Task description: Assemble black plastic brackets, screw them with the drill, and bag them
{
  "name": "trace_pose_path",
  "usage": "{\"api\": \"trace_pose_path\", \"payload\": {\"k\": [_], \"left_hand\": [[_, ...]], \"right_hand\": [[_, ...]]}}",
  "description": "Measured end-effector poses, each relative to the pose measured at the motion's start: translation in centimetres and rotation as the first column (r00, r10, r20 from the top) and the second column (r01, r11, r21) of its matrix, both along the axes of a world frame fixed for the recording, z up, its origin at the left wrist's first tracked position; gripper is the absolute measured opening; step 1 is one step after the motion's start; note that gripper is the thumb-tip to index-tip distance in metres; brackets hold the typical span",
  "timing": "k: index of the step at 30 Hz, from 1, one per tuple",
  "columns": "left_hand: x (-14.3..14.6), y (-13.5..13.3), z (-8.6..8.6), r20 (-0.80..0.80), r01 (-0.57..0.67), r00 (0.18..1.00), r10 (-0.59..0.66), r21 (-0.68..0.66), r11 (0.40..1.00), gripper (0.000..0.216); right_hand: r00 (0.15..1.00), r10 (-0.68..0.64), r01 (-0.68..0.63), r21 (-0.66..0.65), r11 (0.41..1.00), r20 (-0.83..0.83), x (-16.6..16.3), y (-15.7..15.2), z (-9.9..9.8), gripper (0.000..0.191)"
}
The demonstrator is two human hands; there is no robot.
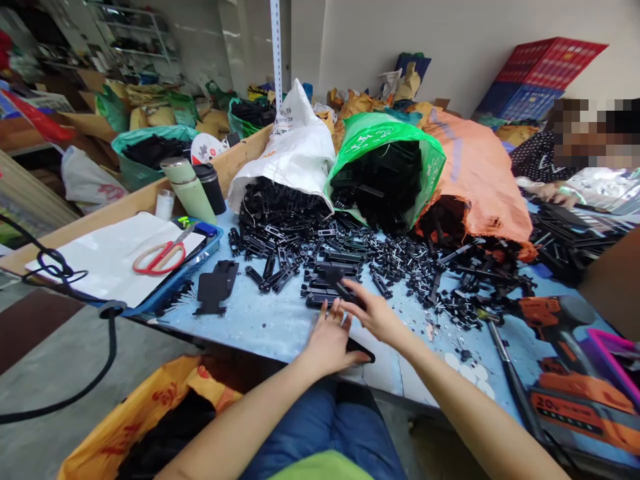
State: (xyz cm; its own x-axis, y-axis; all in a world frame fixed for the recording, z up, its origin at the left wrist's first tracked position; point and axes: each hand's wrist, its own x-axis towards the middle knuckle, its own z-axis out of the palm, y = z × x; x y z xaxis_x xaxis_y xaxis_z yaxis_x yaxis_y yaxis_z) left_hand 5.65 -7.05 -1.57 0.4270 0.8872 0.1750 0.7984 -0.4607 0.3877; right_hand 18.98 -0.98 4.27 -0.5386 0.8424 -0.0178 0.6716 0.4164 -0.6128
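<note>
My left hand (pixel 327 343) rests low over the table's front edge. Its fingers and thumb curl round a flat black plastic part (pixel 361 349), mostly hidden under the palm. My right hand (pixel 376 315) pinches a small black plastic piece (pixel 341 285), blurred, just beyond the left fingertips. Under and behind it lies a row of black plastic brackets (pixel 316 291). Loose black arms (pixel 275 270) lie to the left, and small black fittings and screws (pixel 400 260) spread to the right. Two flat black plates (pixel 213 290) sit apart at the left.
White (pixel 300 157), green (pixel 390 140) and orange sacks (pixel 480 173) spill black parts along the back. Red scissors (pixel 160 258) lie on paper (pixel 115 260) at left, near a green flask (pixel 189 190). An orange power drill (pixel 575 400) and dark-handled tool (pixel 515 380) lie right. Another person (pixel 537 157) sits beyond.
</note>
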Motion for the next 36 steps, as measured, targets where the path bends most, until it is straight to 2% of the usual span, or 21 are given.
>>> {"api": "trace_pose_path", "payload": {"k": [3, 5, 7, 10, 12, 15, 18, 21, 25, 28, 31, 36], "left_hand": [[-0.5, 0.0, 0.6, -0.069, 0.228, 0.971, -0.227, 0.005, 0.974, 0.035], [-0.5, 0.0, 0.7, -0.114, 0.220, 0.968, -0.222, -0.030, 0.975, 0.019], [-0.4, 0.1, 0.6, -0.129, 0.142, 0.981, -0.147, -0.052, 0.989, 0.015], [0.0, 0.2, 0.9, -0.094, 0.132, 0.986, -0.140, -0.090, 0.987, 0.018], [0.3, 0.4, 1.4, -0.073, 0.183, 0.979, -0.193, -0.119, 0.976, 0.027], [0.9, 0.7, 2.1, -0.055, 0.241, 0.966, -0.251, -0.144, 0.960, 0.030], [1.5, 0.7, 2.3, -0.058, 0.264, 0.960, -0.274, -0.136, 0.955, 0.049], [1.7, 0.5, 2.0, -0.057, 0.259, 0.962, -0.266, -0.108, 0.960, 0.060], [1.4, 0.4, 1.2, -0.027, 0.239, 0.970, -0.242, -0.082, 0.967, 0.049], [1.3, 0.4, 0.7, -0.002, 0.231, 0.973, -0.232, -0.049, 0.972, 0.039], [1.3, 0.3, 0.4, -0.001, 0.212, 0.977, -0.212, -0.037, 0.977, 0.039], [2.5, 0.7, 0.9, -0.040, 0.227, 0.972, -0.231, -0.095, 0.969, 0.050]], "right_hand": [[0.996, -0.076, 0.072, -0.069, 0.995, -0.049, 3.8, -0.1, 1.1, 0.047], [0.998, -0.064, 0.064, 0.005, 0.998, 0.023, 6.4, -1.0, 1.9, 0.038], [0.991, 0.020, -0.024, 0.031, 0.999, 0.131, 8.6, -2.4, 2.3, 0.033], [0.926, 0.236, -0.231, -0.053, 0.972, 0.295, 10.5, -5.0, 1.3, 0.029], [0.871, 0.289, -0.298, -0.041, 0.954, 0.399, 10.9, -6.3, -0.1, 0.028], [0.853, 0.212, -0.262, 0.040, 0.964, 0.477, 10.8, -7.2, -2.4, 0.029], [0.868, 0.131, -0.216, 0.125, 0.968, 0.478, 10.7, -7.5, -3.5, 0.029], [0.861, 0.071, -0.214, 0.231, 0.949, 0.504, 10.4, -8.0, -3.0, 0.029], [0.832, -0.012, -0.201, 0.322, 0.925, 0.554, 9.6, -8.5, -1.4, 0.025], [0.829, -0.028, -0.201, 0.344, 0.917, 0.559, 9.1, -8.4, -0.6, 0.024], [0.842, -0.007, -0.214, 0.346, 0.913, 0.539, 9.2, -7.9, -0.5, 0.024], [0.901, 0.047, -0.187, 0.287, 0.939, 0.432, 11.5, -6.8, -3.1, 0.030]]}}
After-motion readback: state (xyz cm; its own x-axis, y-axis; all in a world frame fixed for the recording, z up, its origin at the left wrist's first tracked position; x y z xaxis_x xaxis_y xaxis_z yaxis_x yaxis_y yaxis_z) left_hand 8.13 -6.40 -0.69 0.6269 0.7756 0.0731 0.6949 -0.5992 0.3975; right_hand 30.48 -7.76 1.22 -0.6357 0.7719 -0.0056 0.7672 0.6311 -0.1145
